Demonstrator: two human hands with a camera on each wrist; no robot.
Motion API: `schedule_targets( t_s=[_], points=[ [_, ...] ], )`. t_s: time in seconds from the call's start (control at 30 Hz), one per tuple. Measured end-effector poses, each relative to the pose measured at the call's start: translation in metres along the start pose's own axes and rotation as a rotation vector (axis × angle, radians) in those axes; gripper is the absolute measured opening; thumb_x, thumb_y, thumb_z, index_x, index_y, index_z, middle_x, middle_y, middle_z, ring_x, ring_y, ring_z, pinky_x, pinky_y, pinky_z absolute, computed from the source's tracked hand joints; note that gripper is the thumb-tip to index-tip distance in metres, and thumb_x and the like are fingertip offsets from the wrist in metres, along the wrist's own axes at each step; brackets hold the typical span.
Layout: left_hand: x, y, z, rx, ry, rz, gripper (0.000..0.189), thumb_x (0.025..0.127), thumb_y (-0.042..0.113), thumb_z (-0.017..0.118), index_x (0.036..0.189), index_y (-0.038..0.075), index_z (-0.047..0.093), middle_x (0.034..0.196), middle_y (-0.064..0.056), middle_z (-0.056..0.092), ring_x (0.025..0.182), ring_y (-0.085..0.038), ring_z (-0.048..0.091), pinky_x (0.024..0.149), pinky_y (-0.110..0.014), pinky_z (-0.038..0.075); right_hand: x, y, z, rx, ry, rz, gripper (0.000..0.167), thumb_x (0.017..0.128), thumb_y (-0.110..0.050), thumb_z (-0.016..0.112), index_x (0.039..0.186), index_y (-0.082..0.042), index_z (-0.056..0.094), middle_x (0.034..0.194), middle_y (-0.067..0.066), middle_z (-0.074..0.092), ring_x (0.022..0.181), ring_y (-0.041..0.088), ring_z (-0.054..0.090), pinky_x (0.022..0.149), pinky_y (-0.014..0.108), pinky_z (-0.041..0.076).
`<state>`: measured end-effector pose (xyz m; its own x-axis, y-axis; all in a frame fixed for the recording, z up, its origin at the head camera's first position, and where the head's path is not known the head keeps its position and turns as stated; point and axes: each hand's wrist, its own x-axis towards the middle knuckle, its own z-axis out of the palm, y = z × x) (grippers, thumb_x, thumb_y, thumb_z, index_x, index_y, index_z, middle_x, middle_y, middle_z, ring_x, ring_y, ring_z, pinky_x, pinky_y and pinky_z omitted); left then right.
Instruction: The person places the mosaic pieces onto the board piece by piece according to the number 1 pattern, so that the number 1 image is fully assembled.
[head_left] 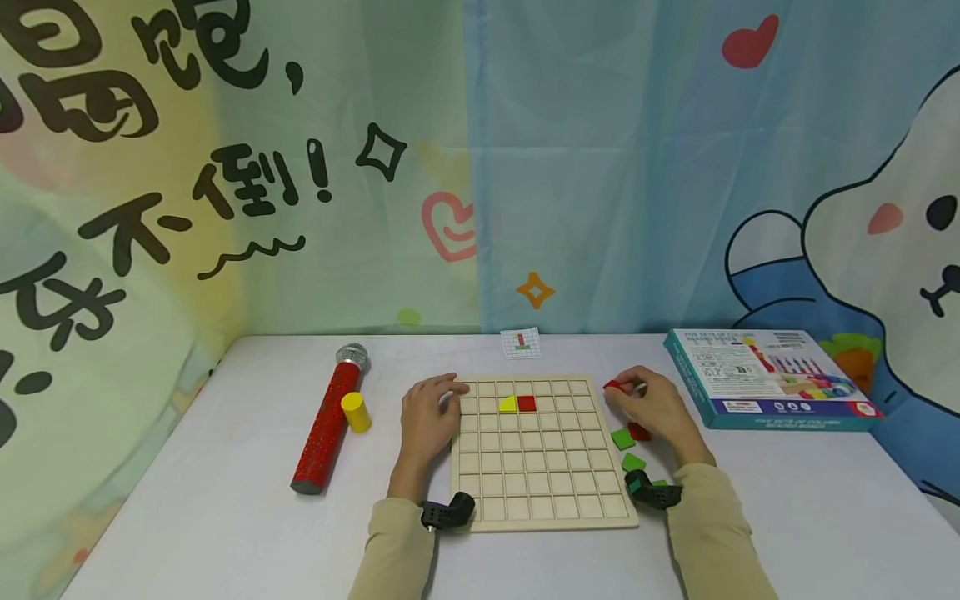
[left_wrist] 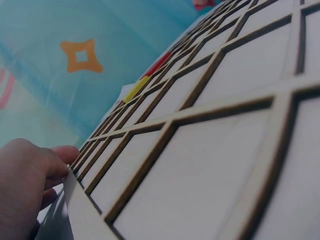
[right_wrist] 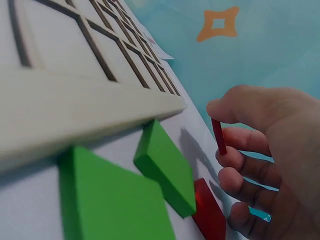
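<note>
The right fingers (right_wrist: pixel 250 168) pinch a thin, flat red tile (right_wrist: pixel 219 136).

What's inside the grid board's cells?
Grid board: a yellow piece and a red square, side by side in the second row from the far edge. No other piece shows. The cell floors beneath those two are covered.

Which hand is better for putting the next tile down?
Probably the right hand: it already pinches a red tile, just beyond the board's right side. The left hand has no tile and touches the board's left edge.
</note>
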<state>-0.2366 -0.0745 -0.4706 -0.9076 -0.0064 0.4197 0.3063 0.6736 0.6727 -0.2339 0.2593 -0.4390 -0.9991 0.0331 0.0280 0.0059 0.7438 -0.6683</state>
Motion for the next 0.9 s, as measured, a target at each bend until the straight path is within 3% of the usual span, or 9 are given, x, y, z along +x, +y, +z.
schedule_targets(
  t_s=[0.9],
  points=[
    [0.0, 0.0, -0.001, -0.015, -0.004, 0.001, 0.018, 0.089, 0.009, 0.058, 0.095, 0.015, 0.074, 0.12, -0.007, 0.067, 0.118, -0.03, 0.054, 0.108, -0.054, 0.03, 0.0, -0.02, 0.016, 0.035, -0.084, -0.08, 0.032, 0.09, -0.031, 0.061, 0.112, -0.009, 0.059, 0.105, 0.011, 0.058, 0.084, 0.02, 0.051, 0.066, 0.029, 0.043]
  ],
)
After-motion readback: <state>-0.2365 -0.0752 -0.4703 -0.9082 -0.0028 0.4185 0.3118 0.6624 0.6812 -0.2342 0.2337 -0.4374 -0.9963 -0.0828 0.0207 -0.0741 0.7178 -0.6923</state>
